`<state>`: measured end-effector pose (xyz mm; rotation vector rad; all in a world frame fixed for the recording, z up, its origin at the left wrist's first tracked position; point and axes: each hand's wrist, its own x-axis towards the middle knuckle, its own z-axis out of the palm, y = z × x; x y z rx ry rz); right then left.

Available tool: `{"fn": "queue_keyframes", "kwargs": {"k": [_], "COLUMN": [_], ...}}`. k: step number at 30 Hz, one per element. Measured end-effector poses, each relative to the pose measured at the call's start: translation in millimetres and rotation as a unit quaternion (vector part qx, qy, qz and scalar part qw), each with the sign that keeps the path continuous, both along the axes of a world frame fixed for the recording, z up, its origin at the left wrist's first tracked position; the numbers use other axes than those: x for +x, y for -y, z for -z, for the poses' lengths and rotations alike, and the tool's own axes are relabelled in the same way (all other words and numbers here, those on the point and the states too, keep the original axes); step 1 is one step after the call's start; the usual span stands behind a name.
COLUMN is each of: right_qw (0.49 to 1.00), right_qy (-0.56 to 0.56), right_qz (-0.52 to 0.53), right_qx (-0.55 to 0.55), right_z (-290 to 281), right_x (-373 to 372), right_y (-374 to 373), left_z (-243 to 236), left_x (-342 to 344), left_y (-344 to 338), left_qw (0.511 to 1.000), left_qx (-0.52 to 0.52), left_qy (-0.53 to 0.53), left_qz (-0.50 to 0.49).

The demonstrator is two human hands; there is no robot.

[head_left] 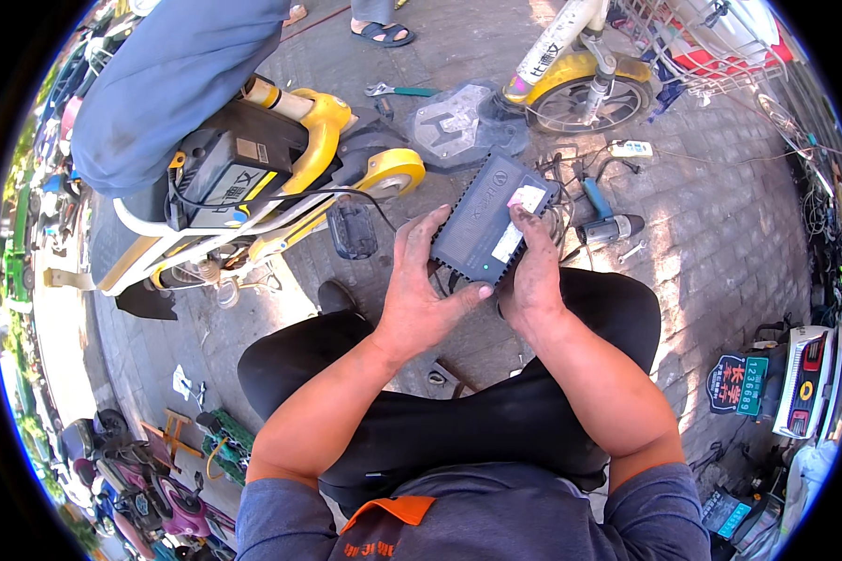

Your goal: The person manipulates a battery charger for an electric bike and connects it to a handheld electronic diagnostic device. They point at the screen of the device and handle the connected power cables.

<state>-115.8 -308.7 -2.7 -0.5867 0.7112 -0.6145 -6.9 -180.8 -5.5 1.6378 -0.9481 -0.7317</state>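
Note:
Between my two hands is a dark, flat battery charger (472, 220) with ribbed edges, white labels and a small green light near its lower edge. My left hand (412, 285) grips its left side, the thumb on the lower edge. Around the right side closes my right hand (535, 276), its fingers partly hidden behind the case. Loose cables (561, 210) lie at the charger's right side. A cordless drill (613, 227) with a blue handle rests on the paving just beyond them. Left of the charger sits a dark translucent plastic case (351, 227).
A yellow and white electric bike (327, 140) with a black battery (229, 173) lies at left, beside another person's leg (178, 84). Farther off are a green-handled wrench (402, 91), a grey cover plate (449, 122) and a bike wheel (589, 103). A white power strip (631, 149) is at right.

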Motion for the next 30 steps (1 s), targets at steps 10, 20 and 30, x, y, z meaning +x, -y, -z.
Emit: {"fn": "queue_keyframes", "kwargs": {"k": [10, 20, 30], "right_qw": [1.000, 1.000, 1.000], "right_qy": [0.014, 0.027, -0.007], "right_qz": [-0.004, -0.004, 0.027], "right_qx": [0.005, 0.009, 0.007], "right_z": [6.7, 4.8, 4.3], "right_x": [-2.2, -2.2, 1.6], "right_y": [2.4, 2.5, -2.5], "left_z": [-1.4, -3.2, -11.2], "left_x": [-0.9, -0.4, -2.1], "left_y": [1.9, 2.8, 0.4], "left_qw": [1.000, 1.000, 0.999], "left_qx": [-0.001, 0.015, 0.030], "left_qy": [0.002, 0.018, 0.031], "left_qz": [0.004, 0.004, -0.020]}}
